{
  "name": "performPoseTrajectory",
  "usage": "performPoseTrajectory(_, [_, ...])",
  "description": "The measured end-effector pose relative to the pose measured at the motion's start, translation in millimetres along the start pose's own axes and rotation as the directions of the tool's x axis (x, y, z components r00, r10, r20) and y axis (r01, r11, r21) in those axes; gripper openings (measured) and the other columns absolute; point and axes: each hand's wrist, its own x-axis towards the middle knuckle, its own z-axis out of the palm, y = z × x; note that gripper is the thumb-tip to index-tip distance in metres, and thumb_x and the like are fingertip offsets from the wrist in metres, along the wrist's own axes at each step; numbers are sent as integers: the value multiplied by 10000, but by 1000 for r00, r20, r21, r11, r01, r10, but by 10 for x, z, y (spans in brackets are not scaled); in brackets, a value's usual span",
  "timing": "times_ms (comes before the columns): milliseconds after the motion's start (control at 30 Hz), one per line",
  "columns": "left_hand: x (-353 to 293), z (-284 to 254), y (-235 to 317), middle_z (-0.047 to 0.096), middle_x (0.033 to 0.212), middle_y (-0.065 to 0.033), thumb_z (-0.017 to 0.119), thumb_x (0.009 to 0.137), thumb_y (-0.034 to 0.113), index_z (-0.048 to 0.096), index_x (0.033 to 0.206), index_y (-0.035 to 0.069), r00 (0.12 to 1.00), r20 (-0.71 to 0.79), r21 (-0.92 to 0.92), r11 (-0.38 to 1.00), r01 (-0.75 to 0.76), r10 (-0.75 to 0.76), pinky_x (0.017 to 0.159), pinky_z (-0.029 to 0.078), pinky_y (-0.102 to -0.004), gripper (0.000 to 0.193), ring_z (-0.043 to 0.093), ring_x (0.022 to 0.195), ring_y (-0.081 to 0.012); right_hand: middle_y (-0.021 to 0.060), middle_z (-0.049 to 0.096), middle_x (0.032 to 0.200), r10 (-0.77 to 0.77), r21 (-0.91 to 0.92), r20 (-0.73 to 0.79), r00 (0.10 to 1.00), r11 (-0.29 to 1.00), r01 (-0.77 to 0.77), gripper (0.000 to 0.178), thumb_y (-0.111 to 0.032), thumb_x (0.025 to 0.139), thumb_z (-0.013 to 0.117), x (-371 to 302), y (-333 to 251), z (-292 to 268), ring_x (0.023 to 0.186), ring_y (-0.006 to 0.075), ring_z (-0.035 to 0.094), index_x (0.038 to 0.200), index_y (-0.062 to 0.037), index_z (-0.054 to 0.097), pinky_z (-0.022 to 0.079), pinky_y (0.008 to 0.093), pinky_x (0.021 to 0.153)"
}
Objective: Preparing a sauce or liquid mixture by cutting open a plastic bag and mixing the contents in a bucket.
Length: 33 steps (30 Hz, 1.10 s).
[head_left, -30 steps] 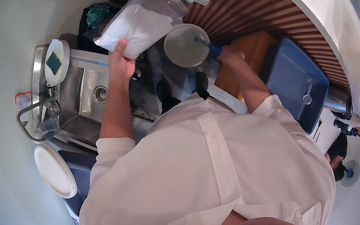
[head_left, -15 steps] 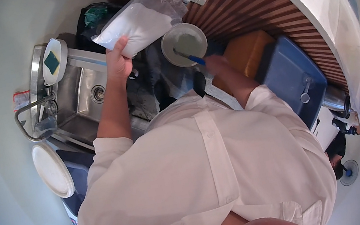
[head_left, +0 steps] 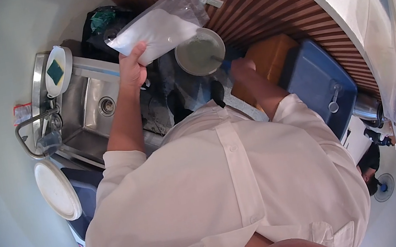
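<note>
Toward the upper middle, my left hand [head_left: 133, 70] grips the lower edge of a clear plastic bag [head_left: 156, 34] partly filled with white powder. The bag is tilted, its empty end up to the right, partly above a round pale bucket [head_left: 179, 63]. Cloudy greyish-green liquid lies inside the bucket. My right hand [head_left: 243, 69], to the right of the bucket, is closed on a blue-handled utensil [head_left: 225, 65]. Its darker end reaches over the rim into the liquid, so the tip's shape is hidden.
A steel sink [head_left: 94, 104] with a curved faucet [head_left: 19, 131] is on the left, a white dish with a green sponge [head_left: 55, 73] behind it. At right stand an orange-brown box [head_left: 266, 58] and a blue tub [head_left: 314, 76] holding a ladle. Slatted wood panelling [head_left: 253, 13] curves behind the bucket.
My right hand has shifted slightly, and the utensil's end has swung from the bucket's middle toward its right side. The bag has moved a little right and down.
</note>
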Motion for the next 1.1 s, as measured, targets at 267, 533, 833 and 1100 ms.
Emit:
performPoseTrajectory(267, [-15, 125, 2, 621, 1193, -108, 780, 773, 50, 528, 1268, 5, 1000, 11, -10, 1000, -17, 18, 988, 468, -368, 557, 597, 1114, -231, 132, 714, 1070, -48, 1, -19, 999, 999, 48, 273, -200, 886, 546, 233, -192, 94, 1014, 285, 691, 1041, -78, 735, 560, 429, 823])
performPoseTrajectory(533, [42, 158, 3, 618, 1192, -111, 791, 758, 54, 525, 1267, 1, 1000, -16, 9, 1000, -17, 17, 986, 465, -370, 577, 589, 1115, -234, 194, 672, 1151, -171, 167, -59, 983, 970, 179, 333, -159, 918, 458, 441, -199, 451, 1070, 339, 658, 1092, -18, 704, 531, 474, 865])
performPoseTrajectory(833, [95, 80, 0, 622, 1182, -106, 779, 769, 65, 534, 1258, -2, 999, -24, 7, 999, -33, 33, 991, 458, -374, 551, 589, 1115, -237, 138, 713, 1072, -138, -87, -4, 990, 987, 137, 276, -218, 849, 577, 438, -263, 230, 981, 308, 698, 1030, -82, 736, 561, 473, 755])
performPoseTrajectory(1100, [101, 98, 48, 618, 1206, -116, 771, 772, 70, 527, 1270, -13, 1000, -6, 1, 1000, -27, 27, 1008, 443, -381, 561, 584, 1132, -247, 129, 709, 1108, -5, -35, 22, 1000, 999, 5, 287, -224, 866, 570, 673, -196, 232, 1009, 306, 693, 1061, -99, 740, 562, 463, 779])
